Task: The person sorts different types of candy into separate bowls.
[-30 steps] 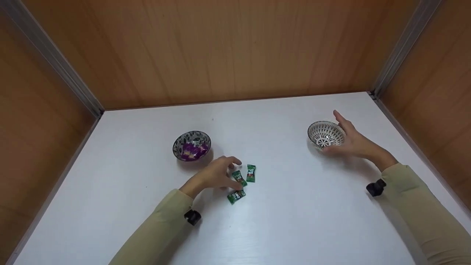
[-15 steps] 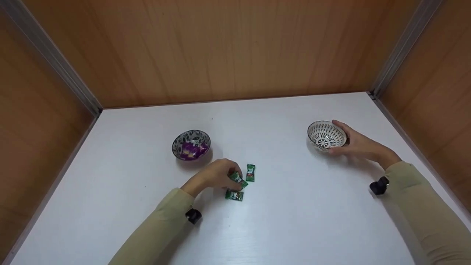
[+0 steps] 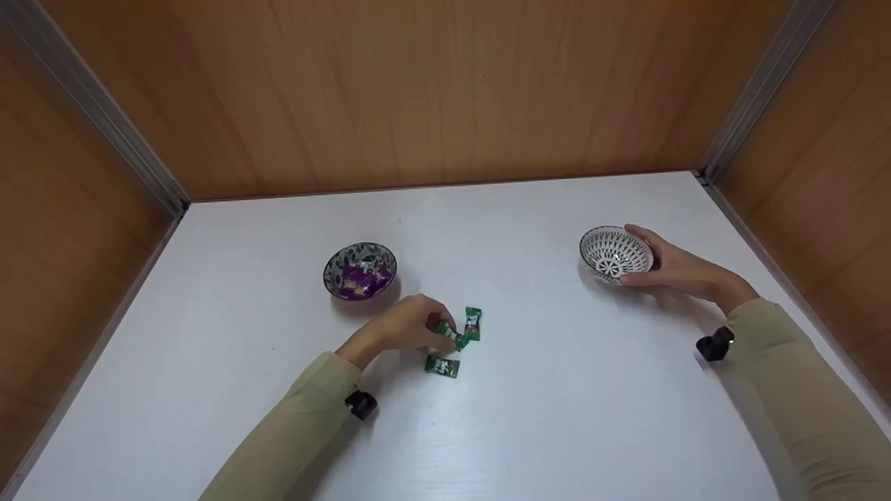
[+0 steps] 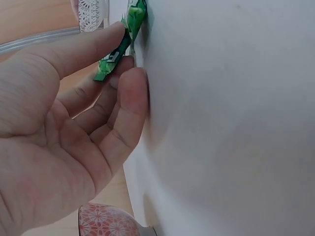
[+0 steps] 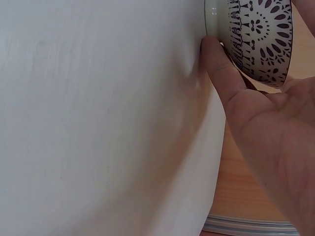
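Observation:
My left hand [image 3: 411, 323] pinches a green wrapped candy [image 4: 112, 60] between thumb and fingers, low over the white table. A second green candy [image 3: 472, 323] lies just beyond the fingertips. Nearer to me, below the thumb, is a third green candy [image 3: 442, 367]. At the right, my right hand [image 3: 679, 271] holds a small patterned bowl [image 3: 616, 252] by its side, thumb in front and fingers behind. Nothing lies inside that bowl. In the right wrist view, the foot of the bowl [image 5: 261, 39] is down at the tabletop, a finger beside it.
Behind the left hand stands another patterned bowl [image 3: 333, 278] with purple wrapped candies [image 3: 365, 280] in it. Its reddish outside shows at the bottom of the left wrist view. Wooden panels [image 3: 445, 90] wall the table at the back and both sides.
My left fingers have closed on the middle green candy, and the nearest candy has turned and shifted slightly left. My right hand has gone from spread beside the bowl to gripping it.

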### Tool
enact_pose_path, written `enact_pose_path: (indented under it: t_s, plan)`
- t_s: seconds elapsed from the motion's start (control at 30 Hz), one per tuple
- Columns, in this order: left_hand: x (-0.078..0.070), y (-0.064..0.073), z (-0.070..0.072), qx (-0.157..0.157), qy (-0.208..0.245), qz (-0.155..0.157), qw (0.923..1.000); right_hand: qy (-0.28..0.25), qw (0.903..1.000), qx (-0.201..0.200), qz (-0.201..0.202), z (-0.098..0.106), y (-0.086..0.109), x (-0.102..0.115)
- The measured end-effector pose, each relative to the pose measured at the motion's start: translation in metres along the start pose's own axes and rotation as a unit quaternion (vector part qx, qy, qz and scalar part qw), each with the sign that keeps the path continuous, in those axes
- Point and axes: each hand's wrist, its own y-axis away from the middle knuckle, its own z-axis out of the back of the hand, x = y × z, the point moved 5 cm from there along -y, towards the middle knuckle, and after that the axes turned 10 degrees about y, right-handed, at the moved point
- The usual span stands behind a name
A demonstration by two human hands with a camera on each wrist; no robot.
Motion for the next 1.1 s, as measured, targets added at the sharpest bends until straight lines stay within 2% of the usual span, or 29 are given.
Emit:
enact_pose_path:
  t_s: [0.17, 0.37, 0.47, 0.7, 0.83, 0.97, 1.1]
  plan:
    - [0.001, 0.002, 0.004, 0.005, 0.024, -0.018, 0.9995, -0.007, 0.9998, 0.010, -0.013, -0.002, -0.006, 0.001]
    - [0.001, 0.002, 0.003, 0.021, 0.052, -0.029, 0.9980, -0.055, 0.9976, 0.038, -0.019, -0.010, -0.008, -0.005]
    - [-0.004, -0.001, 0.004, 0.020, 0.065, -0.040, 0.9969, -0.076, 0.9963, 0.037, -0.016, -0.008, -0.008, -0.006]
    - [-0.006, -0.004, 0.006, 0.017, 0.133, -0.036, 0.9903, -0.134, 0.9893, 0.053, -0.023, -0.013, -0.008, -0.009]
    - [-0.008, -0.003, 0.006, 0.022, 0.165, -0.031, 0.9856, -0.130, 0.9901, 0.049, -0.024, -0.013, -0.008, -0.010]
    - [-0.009, -0.005, 0.006, 0.019, 0.180, -0.028, 0.9831, -0.125, 0.9909, 0.045, -0.022, -0.012, -0.011, -0.009]
    - [-0.017, -0.010, 0.002, 0.028, 0.187, -0.031, 0.9815, -0.126, 0.9906, 0.046, -0.022, -0.010, -0.011, -0.009]
